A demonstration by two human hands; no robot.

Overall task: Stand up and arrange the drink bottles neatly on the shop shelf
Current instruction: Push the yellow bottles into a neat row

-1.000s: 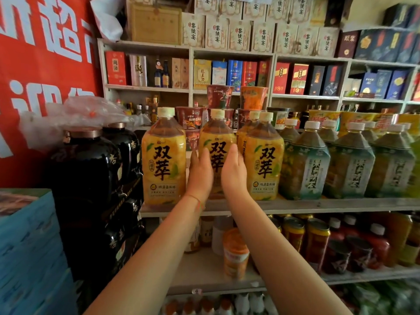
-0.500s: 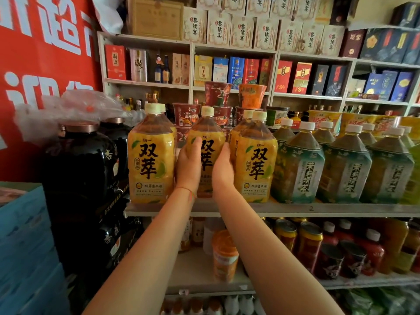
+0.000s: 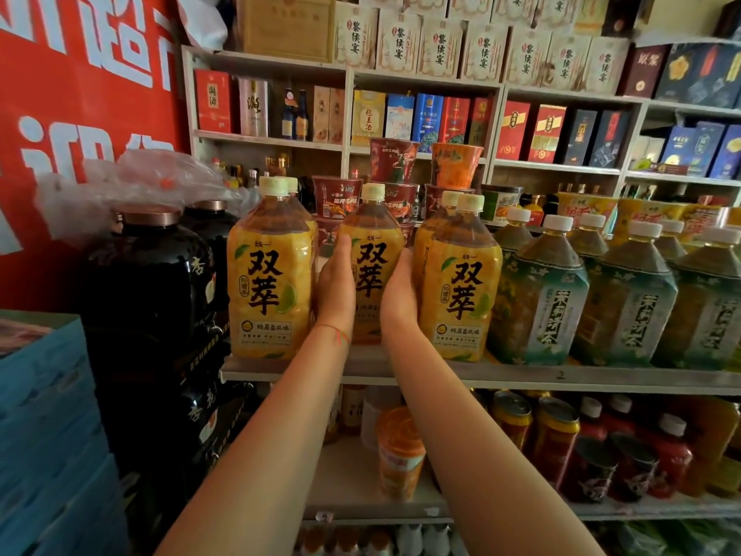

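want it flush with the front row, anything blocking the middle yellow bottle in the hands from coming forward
Nothing visible does. The middle yellow plastic tea bottle, held by the left hand and right hand, has an open gap in front of it on the white shelf.

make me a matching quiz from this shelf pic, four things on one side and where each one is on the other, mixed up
Things:
1. middle yellow bottle
2. green bottles
3. black jars
4. noodle cups

Places:
A. left of the yellow bottles
B. between both hands
C. stacked behind the yellow bottles
D. right of the yellow bottles

Pairs: 1-B, 2-D, 3-A, 4-C
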